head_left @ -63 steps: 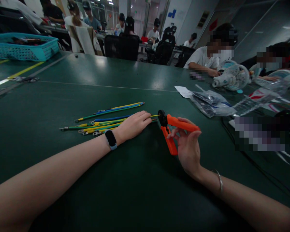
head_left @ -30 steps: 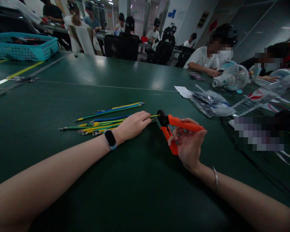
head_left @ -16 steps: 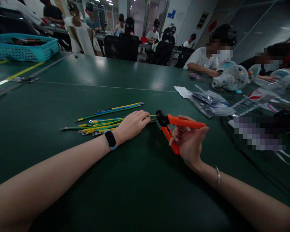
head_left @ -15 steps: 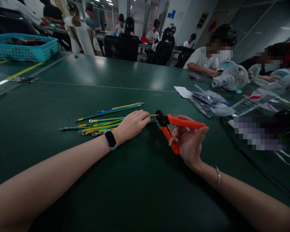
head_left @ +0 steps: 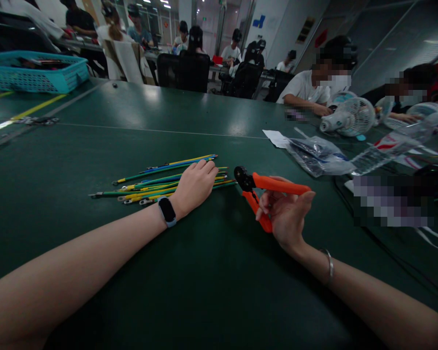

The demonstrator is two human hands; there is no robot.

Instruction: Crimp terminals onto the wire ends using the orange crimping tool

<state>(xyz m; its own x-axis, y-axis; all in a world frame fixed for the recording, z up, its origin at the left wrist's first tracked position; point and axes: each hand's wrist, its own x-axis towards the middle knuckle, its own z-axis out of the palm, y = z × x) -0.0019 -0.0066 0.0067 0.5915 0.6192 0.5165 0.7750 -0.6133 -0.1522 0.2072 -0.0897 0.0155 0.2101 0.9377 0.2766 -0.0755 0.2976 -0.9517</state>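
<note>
In the head view my left hand (head_left: 197,183), with a smartwatch on its wrist, lies over a bunch of yellow, green and blue wires (head_left: 156,188). Its fingers are curled down around a wire; the fingertips are hidden. Ring terminals (head_left: 143,201) show on several left-hand wire ends. My right hand (head_left: 286,214), palm up, holds orange-handled crimping pliers (head_left: 277,183) with the handles spread apart. The black head of the pliers (head_left: 244,179) points left, a short gap from the wire ends, with no wire seen in it.
A blue basket (head_left: 58,80) stands at the far left. On the right lie a plastic bag (head_left: 319,155), a clear bottle (head_left: 383,148), a white fan (head_left: 354,116) and a black cable (head_left: 372,238). Co-workers sit beyond the dark green table (head_left: 219,282).
My left hand has drawn back left, and its wire has come out of the head of the crimping pliers. My right hand and the pliers have hardly moved.
</note>
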